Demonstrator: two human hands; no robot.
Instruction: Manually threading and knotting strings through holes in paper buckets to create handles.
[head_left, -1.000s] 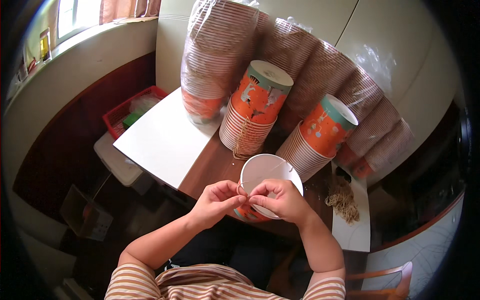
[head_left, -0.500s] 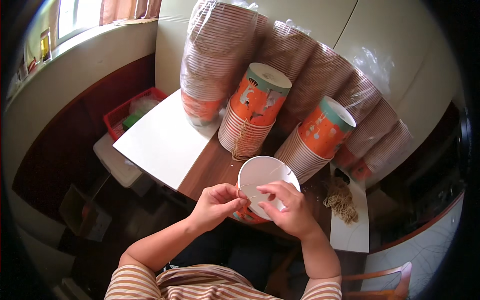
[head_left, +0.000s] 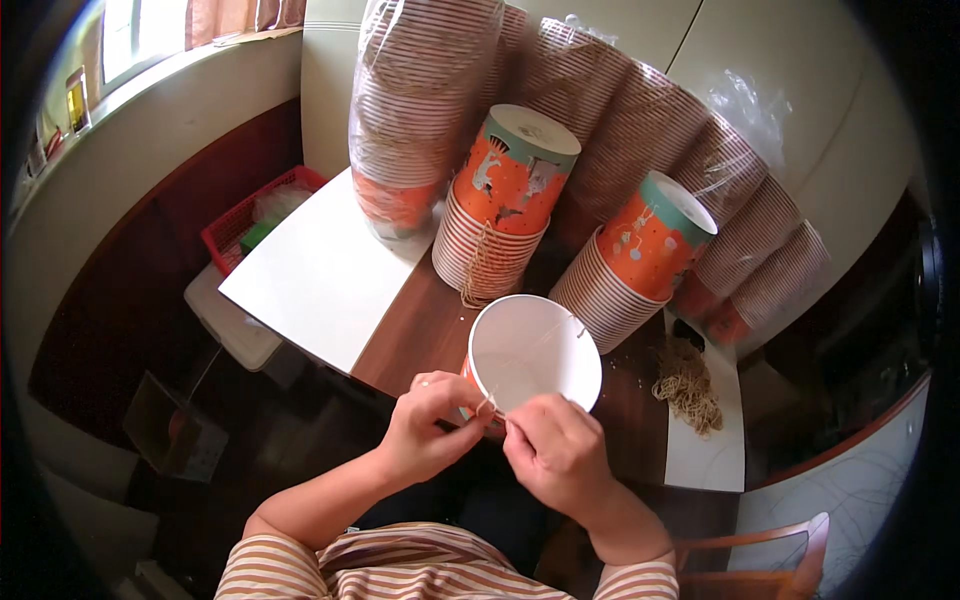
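An orange paper bucket with a white inside (head_left: 540,345) stands mouth up at the near edge of the table. At its near rim my left hand (head_left: 432,425) is closed in a pinch on a thin tan cord (head_left: 487,406). My right hand (head_left: 560,448) is curled closed beside it, its thumb and forefinger pressed together at the same cord. The fingertips of both hands almost meet. A bit of cord also shows at the bucket's far right rim. The fingers hide part of the cord and the bucket's near side.
Two upside-down bucket stacks, left (head_left: 505,205) and right (head_left: 632,262), stand just behind; looped cords hang on the left one. Farther back are several tall plastic-wrapped stacks (head_left: 425,110). A tangled cord bundle (head_left: 688,388) lies at right. A red basket (head_left: 232,222) sits left of the table.
My right hand has moved left and closed, its fingers now at the cord by my left hand. The bucket's mouth shows more fully. The whole view has shifted slightly.
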